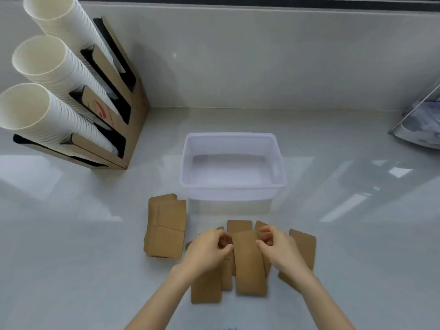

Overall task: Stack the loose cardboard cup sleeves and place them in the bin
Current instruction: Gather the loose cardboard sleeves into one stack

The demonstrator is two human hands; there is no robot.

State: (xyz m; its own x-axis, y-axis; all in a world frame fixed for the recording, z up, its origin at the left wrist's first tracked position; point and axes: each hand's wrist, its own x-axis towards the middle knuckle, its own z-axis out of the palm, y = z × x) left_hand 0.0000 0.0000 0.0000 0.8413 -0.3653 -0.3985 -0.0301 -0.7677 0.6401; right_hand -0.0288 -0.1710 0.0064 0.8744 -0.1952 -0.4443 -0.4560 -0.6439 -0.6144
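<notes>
Between both hands (209, 248) (277, 246), pinched sleeve (248, 263), long axis toward bin (232, 136)

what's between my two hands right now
Head view: one sleeve lies flat between the left hand and right hand, fingers at its far end.

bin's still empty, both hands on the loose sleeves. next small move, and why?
Probably draw the top sleeve, flanked by the left hand and right hand, square over the fanned sleeves beneath. They lie splayed, one sleeve apart, the bin is empty, and a pile waits left.
</notes>
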